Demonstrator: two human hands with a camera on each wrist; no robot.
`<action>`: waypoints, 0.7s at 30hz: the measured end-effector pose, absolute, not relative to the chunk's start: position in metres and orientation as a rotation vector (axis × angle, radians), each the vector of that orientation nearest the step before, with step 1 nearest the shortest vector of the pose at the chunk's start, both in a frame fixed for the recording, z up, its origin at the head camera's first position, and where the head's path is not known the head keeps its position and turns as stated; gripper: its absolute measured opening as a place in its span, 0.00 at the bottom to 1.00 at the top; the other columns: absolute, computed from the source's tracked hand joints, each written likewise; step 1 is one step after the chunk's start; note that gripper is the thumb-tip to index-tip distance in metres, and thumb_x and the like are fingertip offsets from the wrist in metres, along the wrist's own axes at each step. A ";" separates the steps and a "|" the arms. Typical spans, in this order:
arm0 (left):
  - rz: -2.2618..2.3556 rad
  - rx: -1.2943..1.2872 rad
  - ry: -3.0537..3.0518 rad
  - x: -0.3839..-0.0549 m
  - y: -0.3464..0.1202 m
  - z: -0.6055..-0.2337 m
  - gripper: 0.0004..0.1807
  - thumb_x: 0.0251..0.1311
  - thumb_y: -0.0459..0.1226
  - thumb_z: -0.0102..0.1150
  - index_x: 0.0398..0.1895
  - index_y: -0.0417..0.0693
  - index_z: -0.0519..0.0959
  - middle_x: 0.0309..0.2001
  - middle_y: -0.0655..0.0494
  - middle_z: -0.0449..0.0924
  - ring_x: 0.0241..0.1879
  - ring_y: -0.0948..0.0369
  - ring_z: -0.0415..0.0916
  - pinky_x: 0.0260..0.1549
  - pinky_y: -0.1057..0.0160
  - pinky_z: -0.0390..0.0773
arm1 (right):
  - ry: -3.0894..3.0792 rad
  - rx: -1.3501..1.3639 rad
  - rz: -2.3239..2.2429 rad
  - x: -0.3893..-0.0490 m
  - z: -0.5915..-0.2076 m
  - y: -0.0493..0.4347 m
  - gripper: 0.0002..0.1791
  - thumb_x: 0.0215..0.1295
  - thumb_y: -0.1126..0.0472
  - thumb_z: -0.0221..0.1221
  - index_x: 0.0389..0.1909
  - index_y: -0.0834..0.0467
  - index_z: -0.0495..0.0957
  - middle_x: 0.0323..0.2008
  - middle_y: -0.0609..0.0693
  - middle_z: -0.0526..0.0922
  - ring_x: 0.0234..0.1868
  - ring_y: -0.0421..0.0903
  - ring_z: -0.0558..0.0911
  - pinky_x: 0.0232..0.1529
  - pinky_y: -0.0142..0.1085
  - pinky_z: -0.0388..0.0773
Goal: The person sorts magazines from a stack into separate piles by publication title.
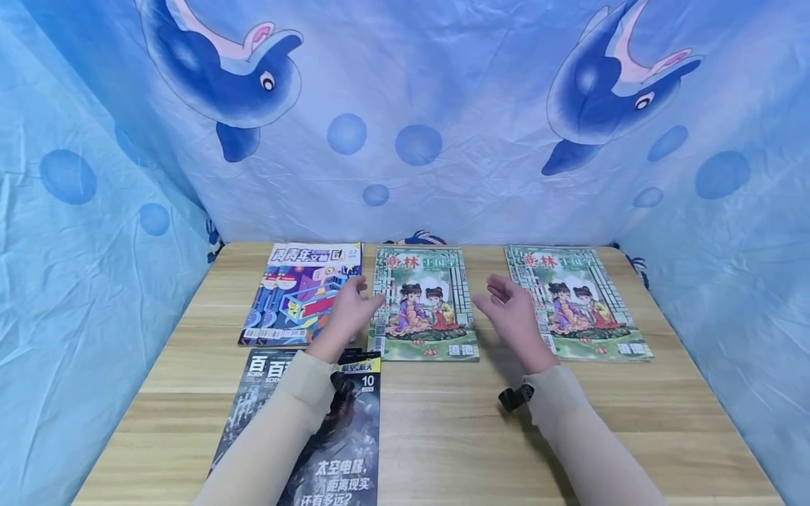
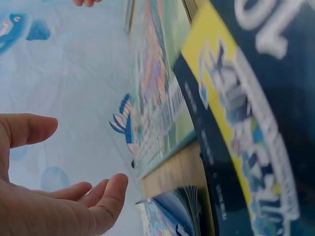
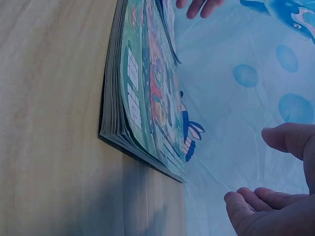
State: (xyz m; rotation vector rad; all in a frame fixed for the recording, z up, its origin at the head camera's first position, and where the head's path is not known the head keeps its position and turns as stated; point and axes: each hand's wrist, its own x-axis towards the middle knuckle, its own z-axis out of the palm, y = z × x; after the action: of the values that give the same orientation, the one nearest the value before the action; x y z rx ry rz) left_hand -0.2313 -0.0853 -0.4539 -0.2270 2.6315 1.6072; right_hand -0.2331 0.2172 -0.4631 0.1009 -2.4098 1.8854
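A green-covered magazine [image 1: 424, 281] with two cartoon figures lies in the middle of the table, between my two hands. My left hand [image 1: 348, 313] hovers by its left edge, overlapping a stack of colourful purple magazines [image 1: 300, 277]. Thumb and fingers are spread apart and hold nothing, as the left wrist view shows. On the other side, my right hand [image 1: 515, 320] hangs between the middle magazine and overlapping green magazines [image 1: 595, 309] of the same cover. Its fingers [image 3: 238, 206] are loosely bent, thumb apart, with nothing between them.
Dark science magazines [image 1: 348, 439] overlap at the front left, partly under my left forearm. The wooden table [image 1: 455, 436] ends at a blue dolphin-printed cloth [image 1: 481, 204] behind and on both sides. A black strap device [image 1: 515, 398] sits at each wrist.
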 end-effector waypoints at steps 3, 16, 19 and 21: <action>1.555 -0.249 2.648 -0.239 -0.085 -0.457 0.39 0.69 0.43 0.62 0.77 0.37 0.58 0.70 0.39 0.64 0.66 0.43 0.66 0.59 0.44 0.73 | -2.454 0.071 1.867 -0.239 -0.463 0.214 0.38 0.65 0.59 0.69 0.71 0.69 0.65 0.68 0.65 0.70 0.67 0.57 0.71 0.67 0.43 0.69; 1.438 -0.230 2.575 -0.260 -0.084 -0.457 0.43 0.70 0.44 0.58 0.78 0.31 0.50 0.74 0.34 0.57 0.71 0.39 0.57 0.65 0.41 0.66 | -2.605 -0.047 1.809 -0.265 -0.475 0.202 0.40 0.67 0.59 0.67 0.73 0.70 0.61 0.69 0.64 0.69 0.68 0.58 0.70 0.64 0.47 0.71; 1.428 -0.228 2.560 -0.261 -0.084 -0.458 0.43 0.70 0.43 0.58 0.78 0.31 0.50 0.75 0.34 0.55 0.72 0.39 0.56 0.65 0.41 0.65 | -2.663 -0.074 1.793 -0.266 -0.475 0.201 0.41 0.68 0.58 0.67 0.74 0.69 0.60 0.69 0.64 0.68 0.68 0.59 0.70 0.65 0.48 0.71; 1.424 -0.227 2.562 -0.262 -0.084 -0.459 0.43 0.70 0.44 0.58 0.78 0.31 0.50 0.75 0.33 0.55 0.72 0.39 0.55 0.65 0.41 0.65 | -2.701 -0.103 1.796 -0.266 -0.476 0.201 0.41 0.68 0.56 0.67 0.75 0.68 0.60 0.69 0.63 0.68 0.69 0.58 0.69 0.65 0.49 0.70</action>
State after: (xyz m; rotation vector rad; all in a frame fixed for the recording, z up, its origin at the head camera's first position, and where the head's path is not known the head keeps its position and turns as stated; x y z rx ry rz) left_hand -0.2618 -0.0839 -0.4593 -0.2268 2.5616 1.4235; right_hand -0.2657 0.2005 -0.4763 -0.1029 -2.7014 1.7957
